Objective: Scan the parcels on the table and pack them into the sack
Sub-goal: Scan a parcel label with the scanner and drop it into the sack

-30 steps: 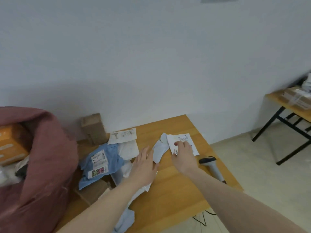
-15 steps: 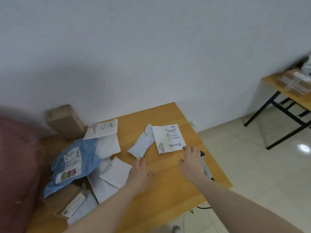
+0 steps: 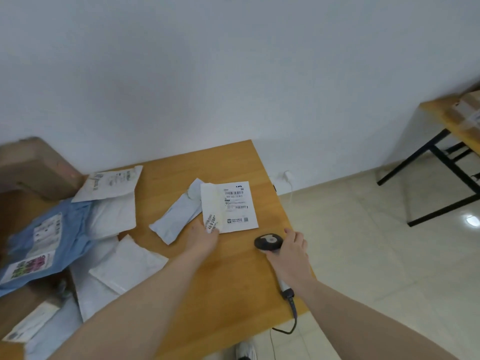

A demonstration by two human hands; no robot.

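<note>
A flat white parcel [image 3: 233, 206] with a barcode label lies face up near the right side of the wooden table [image 3: 233, 276]. My left hand [image 3: 204, 239] pinches its near left corner. A grey mailer [image 3: 176, 219] lies partly under it to the left. My right hand [image 3: 289, 258] grips the handle of a black barcode scanner [image 3: 267, 241] at the table's right edge, the scanner head pointing towards the parcel. The sack is out of view.
More parcels are piled at the left: a blue mailer [image 3: 44, 240], several white mailers [image 3: 124, 266] and a cardboard box [image 3: 33, 165]. The scanner cable [image 3: 292, 320] hangs over the front edge. A second table [image 3: 446, 120] with boxes stands at the far right.
The view swung right and the red sack left the frame. My right hand moved from the parcel to the scanner and took hold of it. My left hand reached forward to the parcel's corner.
</note>
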